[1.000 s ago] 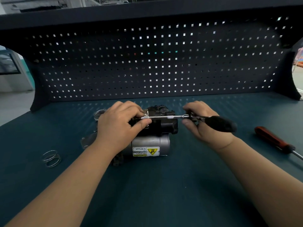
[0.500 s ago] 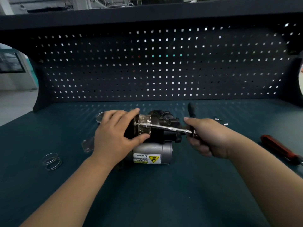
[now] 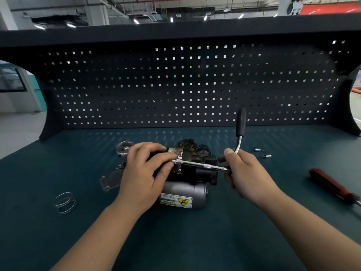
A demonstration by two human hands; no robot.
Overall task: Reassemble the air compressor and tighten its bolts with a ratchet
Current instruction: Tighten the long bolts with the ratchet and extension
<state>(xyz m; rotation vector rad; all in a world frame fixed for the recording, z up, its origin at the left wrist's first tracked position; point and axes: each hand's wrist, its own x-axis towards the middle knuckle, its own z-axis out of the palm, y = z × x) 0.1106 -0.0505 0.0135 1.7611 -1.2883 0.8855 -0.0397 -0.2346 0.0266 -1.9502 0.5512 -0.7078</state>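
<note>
The air compressor (image 3: 193, 173), a black head above a grey motor can with a yellow warning label, lies in the middle of the bench. My left hand (image 3: 145, 173) grips its left end, the thumb beside the socket at the tip of the extension bar. My right hand (image 3: 244, 173) grips the head of the ratchet (image 3: 240, 126). Its black handle points up and away from me. The chrome extension bar (image 3: 199, 164) runs leftward from that hand to the compressor's left end. The bolt under the socket is hidden.
A wire spring (image 3: 66, 202) lies at the left. A metal bracket (image 3: 110, 180) and a round clear cap (image 3: 125, 147) sit beside my left hand. Two small sockets (image 3: 262, 152) lie right of the ratchet. A red-handled screwdriver (image 3: 332, 187) rests at the far right. The pegboard (image 3: 185, 85) closes off the back.
The ratchet handle has swung from pointing right, level with the bench, to pointing up and away. My left hand has stayed on the compressor's left end.
</note>
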